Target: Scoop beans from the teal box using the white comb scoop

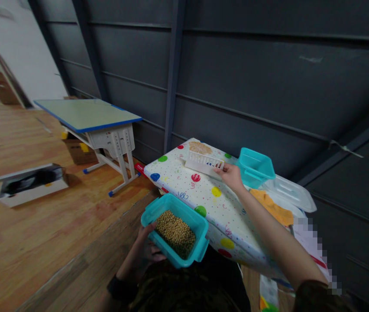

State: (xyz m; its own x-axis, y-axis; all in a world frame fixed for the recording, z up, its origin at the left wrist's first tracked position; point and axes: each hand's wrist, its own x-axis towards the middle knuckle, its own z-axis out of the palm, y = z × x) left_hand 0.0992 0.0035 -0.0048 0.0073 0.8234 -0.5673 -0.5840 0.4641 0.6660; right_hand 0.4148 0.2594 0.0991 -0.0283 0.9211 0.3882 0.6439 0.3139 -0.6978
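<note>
My left hand (147,245) grips the near left side of a teal plastic container (200,223), held in front of the table's front edge. Inside it lie round, pale yellow beans (175,227), with darker green ones toward the near end. My right hand (231,175) reaches over the tabletop, fingers closed on the right end of a white slotted plastic basket (200,164). What the basket holds is hidden by its wall. Just behind it, a pale tan patch of loose material (200,148) lies on the tablecloth.
The table has a balloon-print cloth (184,182). Right of my right hand are another teal container (256,167), a clear lid (290,190) and an orange cloth (270,206). A dark panelled wall (223,121) stands behind. A school desk (90,113) and an open white box (31,186) are at left.
</note>
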